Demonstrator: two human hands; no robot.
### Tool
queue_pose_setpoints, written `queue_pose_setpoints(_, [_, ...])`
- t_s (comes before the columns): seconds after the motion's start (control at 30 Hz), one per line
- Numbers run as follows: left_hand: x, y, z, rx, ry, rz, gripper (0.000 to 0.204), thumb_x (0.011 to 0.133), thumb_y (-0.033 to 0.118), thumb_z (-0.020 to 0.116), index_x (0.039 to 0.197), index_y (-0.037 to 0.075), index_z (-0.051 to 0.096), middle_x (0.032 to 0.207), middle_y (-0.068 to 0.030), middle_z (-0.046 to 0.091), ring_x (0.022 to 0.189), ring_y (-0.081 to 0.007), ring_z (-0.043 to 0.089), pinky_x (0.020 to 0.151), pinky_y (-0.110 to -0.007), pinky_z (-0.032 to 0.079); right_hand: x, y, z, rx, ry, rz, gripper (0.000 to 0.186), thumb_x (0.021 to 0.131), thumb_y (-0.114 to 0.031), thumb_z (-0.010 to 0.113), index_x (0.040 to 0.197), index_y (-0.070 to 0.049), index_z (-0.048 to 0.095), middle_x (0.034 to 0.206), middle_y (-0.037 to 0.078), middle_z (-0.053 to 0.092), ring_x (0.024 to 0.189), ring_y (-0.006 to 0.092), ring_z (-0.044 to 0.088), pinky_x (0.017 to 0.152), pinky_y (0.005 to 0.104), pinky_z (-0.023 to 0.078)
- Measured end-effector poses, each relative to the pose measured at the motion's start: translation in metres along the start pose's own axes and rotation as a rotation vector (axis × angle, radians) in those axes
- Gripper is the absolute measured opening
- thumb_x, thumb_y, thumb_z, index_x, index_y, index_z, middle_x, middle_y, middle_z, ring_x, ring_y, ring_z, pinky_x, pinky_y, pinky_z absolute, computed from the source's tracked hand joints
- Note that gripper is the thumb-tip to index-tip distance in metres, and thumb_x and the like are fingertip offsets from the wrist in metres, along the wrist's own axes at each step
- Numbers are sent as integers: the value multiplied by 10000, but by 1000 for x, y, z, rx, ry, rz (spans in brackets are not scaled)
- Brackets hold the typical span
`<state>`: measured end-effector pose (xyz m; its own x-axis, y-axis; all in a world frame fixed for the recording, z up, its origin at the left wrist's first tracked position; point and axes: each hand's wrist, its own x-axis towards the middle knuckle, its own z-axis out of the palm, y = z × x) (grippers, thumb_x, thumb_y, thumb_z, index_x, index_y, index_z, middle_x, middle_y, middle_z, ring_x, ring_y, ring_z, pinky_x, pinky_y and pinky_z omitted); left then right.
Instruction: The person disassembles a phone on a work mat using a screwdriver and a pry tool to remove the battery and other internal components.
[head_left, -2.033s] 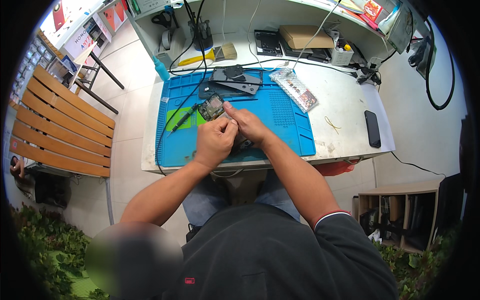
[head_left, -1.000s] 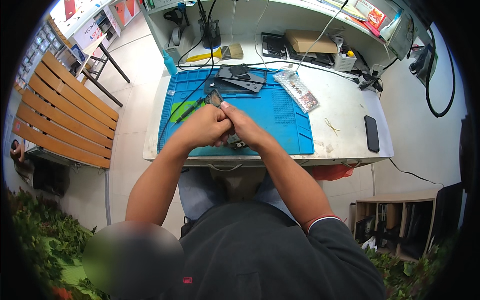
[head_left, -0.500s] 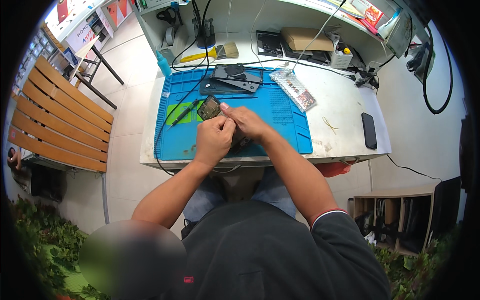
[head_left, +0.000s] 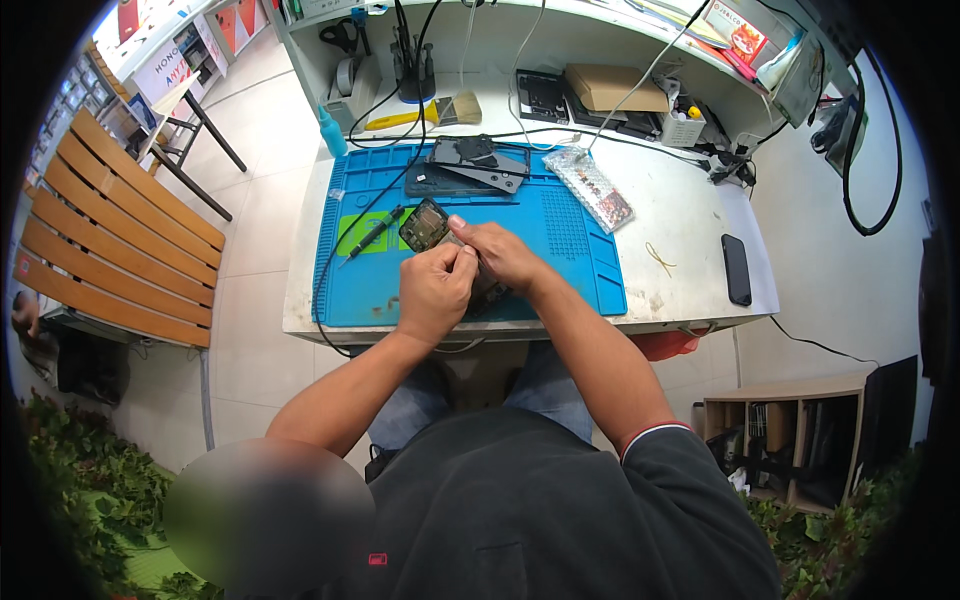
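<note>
An opened smartphone (head_left: 424, 226), its dark frame and inner parts bare at the top end, is held at a slant over the blue work mat (head_left: 375, 290). My right hand (head_left: 497, 255) is wrapped round its side, thumb on the near face. Close against it, my left hand (head_left: 433, 292) is closed in a pinch over the phone's middle. Whatever lies between those fingertips is hidden, and both hands cover much of the phone. Left of the phone, a dark pen-shaped screwdriver (head_left: 374, 237) rests across a green patch of the mat.
Behind the hands lie phone covers and dark parts (head_left: 490, 172). A bubble-wrap pouch (head_left: 592, 190) sits at the mat's right; a black phone (head_left: 736, 270) lies farther right. A yellow-handled brush (head_left: 425, 112) and blue bottle (head_left: 331, 131) are at the back. Black cables (head_left: 372, 203) cross the mat.
The view has shifted slightly, so the bench appears a little lower. Both hands keep their hold round the phone, with hardly any movement of the fingers.
</note>
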<state>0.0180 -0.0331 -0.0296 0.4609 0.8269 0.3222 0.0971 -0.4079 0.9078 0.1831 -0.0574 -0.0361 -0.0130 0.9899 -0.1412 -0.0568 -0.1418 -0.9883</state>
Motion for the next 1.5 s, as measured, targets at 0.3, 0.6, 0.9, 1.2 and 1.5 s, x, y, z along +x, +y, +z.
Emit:
queue_pose_setpoints(0.3, [-2, -7, -1, -79, -33, -53, 363, 1084, 170, 688, 764, -1, 700, 613, -24, 613, 530, -77, 533, 506, -310, 415, 5, 8, -3, -52, -18, -64, 728, 1174, -597, 498, 726, -59, 700, 665, 5, 621, 641, 128, 527, 615, 331, 419])
queue_pose_setpoints(0.6, [-3, -7, -1, -93, -26, -122, 339, 1060, 188, 707, 782, -4, 738, 618, -104, 649, 545, -134, 569, 552, -349, 439, 7, 7, -3, -48, -29, -47, 735, 1175, -600, 487, 729, -60, 712, 656, 17, 634, 638, 139, 546, 621, 343, 435])
queue_pose_setpoints(0.9, [19, -6, -10, -100, -251, -168, 405, 1091, 280, 684, 813, -4, 765, 609, -79, 644, 505, -140, 555, 508, -346, 443, 4, 16, -6, 259, 48, 126, 594, 1153, -576, 540, 930, -56, 719, 843, 80, 711, 710, 205, 668, 682, 367, 570])
queue_pose_setpoints(1.2, [34, 12, -49, -99, -394, -397, 613, 1152, 459, 603, 909, -71, 793, 592, -14, 583, 486, -112, 544, 468, -311, 424, -4, 18, -2, 558, -40, 79, 556, 1183, -520, 422, 1290, -38, 678, 1038, 165, 772, 865, 328, 796, 776, 454, 689])
queue_pose_setpoints(1.5, [-10, 18, -15, 128, -118, 18, 144, 929, 103, 863, 1048, 33, 825, 949, -96, 751, 761, -204, 730, 801, -354, 590, -4, 32, 26, 904, 114, -245, 624, 1209, -494, 242, 1501, -39, 553, 1315, 204, 726, 1100, 356, 758, 943, 502, 648])
